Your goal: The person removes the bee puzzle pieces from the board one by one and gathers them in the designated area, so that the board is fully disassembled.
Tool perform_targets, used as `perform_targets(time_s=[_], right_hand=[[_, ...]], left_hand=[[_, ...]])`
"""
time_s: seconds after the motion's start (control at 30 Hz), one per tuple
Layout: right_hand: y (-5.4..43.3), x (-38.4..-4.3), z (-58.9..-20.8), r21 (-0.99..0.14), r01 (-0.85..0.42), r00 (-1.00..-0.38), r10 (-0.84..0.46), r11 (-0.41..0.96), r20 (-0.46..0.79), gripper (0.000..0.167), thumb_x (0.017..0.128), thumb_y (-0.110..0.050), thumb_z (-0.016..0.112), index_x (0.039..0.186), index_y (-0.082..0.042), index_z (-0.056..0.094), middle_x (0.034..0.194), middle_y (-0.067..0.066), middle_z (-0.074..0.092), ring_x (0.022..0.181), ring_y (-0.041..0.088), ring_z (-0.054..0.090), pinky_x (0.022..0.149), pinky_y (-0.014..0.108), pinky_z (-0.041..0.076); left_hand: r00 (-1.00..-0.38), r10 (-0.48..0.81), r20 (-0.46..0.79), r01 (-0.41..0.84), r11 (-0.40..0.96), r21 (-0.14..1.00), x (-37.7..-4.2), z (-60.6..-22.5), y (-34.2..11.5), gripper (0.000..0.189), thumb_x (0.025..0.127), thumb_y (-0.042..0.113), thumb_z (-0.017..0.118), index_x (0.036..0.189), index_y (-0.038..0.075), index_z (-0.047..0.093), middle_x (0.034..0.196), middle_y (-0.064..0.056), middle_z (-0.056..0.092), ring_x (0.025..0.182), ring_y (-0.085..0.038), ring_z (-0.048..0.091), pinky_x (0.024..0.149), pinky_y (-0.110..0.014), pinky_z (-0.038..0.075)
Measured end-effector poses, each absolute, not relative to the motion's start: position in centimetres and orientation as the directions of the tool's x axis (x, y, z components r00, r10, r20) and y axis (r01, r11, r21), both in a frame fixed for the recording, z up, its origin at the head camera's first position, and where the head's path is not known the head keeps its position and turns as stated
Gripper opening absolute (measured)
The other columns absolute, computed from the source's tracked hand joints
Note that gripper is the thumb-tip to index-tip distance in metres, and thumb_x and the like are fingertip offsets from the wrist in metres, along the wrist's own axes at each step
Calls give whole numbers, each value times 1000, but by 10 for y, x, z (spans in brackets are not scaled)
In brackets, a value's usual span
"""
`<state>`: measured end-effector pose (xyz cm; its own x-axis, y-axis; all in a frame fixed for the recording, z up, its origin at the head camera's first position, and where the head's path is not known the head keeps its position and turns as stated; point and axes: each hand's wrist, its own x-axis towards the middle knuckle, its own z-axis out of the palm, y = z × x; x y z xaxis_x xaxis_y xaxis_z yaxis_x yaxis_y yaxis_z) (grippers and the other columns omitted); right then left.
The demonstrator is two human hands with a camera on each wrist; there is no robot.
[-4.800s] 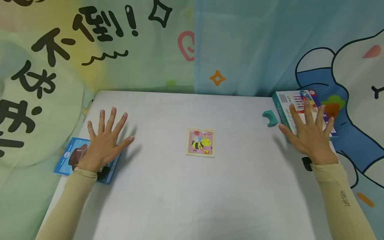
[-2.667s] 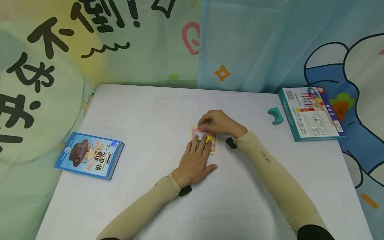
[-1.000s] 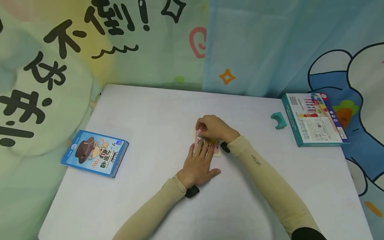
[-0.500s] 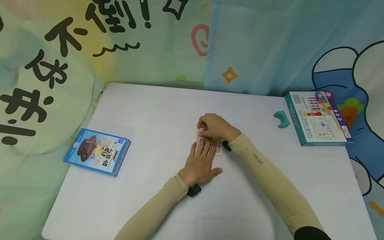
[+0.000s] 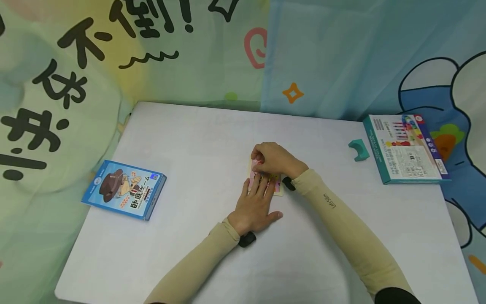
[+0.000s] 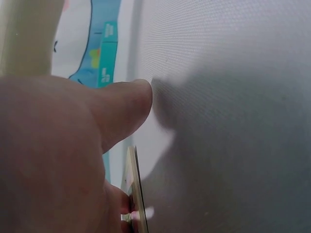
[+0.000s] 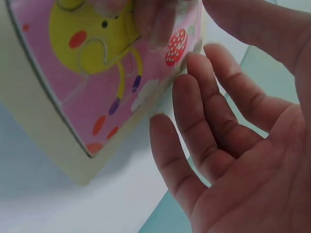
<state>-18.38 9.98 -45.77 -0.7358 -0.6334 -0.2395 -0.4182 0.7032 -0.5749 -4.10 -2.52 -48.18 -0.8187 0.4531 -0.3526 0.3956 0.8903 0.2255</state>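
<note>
A small square wooden jigsaw puzzle (image 5: 279, 186) with a yellow bee on pink lies on the white table, mostly covered by both hands. My left hand (image 5: 253, 209) reaches over it from the front, straight fingers resting on its face and the thumb out to the side. At its far edge my right hand (image 5: 280, 160) is curled, thumb over the face and fingertips at the rim. The right wrist view shows the puzzle's pink picture (image 7: 73, 111) and pale frame close up, with the curved right fingers (image 7: 189, 111) along one edge.
On the left lies a blue box (image 5: 127, 188) with a hat picture, overhanging the table edge. A teal arch-shaped block (image 5: 359, 150) sits at the back right, beside a white-and-teal box (image 5: 410, 152). A printed curtain (image 5: 319, 55) hangs behind the white table (image 5: 197, 143).
Earlier, both hands were spread apart over the boxes at the sides. They have come together at the puzzle. Over the last second the hands have barely moved; the head view shifted slightly.
</note>
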Motion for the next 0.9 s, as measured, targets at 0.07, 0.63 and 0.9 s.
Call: perform_targets(time_s=[0.07,0.63,0.9], right_hand=[[101,-184,-456,-562,-428,-739,-632,708,-233,29,93,-17,82,116,-3,72,112,13,72,103,28,68,96,45,56],[98,-179,-455,-411,-556,-738,-657,722,-155,23,93,-24,84,111,-10,84,103,5,74,95,24,67,87,42,57],[97,-180,-455,-408,-546,-747,-646,732,-159,20,91,-24,86,105,-10,84,102,5,76,97,25,69,90,42,58]], left_hand=[[-820,449,-354,395,893,217,-42,-482,-25,95,105,68,45,172,11,10,181,-11,1,167,-32,-3,133,-57,9],[-816,444,-370,387,895,221,-43,-481,-25,95,105,69,45,172,12,9,181,-9,-4,167,-31,-6,133,-56,7],[-819,440,-368,383,897,221,-42,-481,-24,97,104,69,47,172,12,8,181,-8,-5,167,-31,-6,133,-55,8]])
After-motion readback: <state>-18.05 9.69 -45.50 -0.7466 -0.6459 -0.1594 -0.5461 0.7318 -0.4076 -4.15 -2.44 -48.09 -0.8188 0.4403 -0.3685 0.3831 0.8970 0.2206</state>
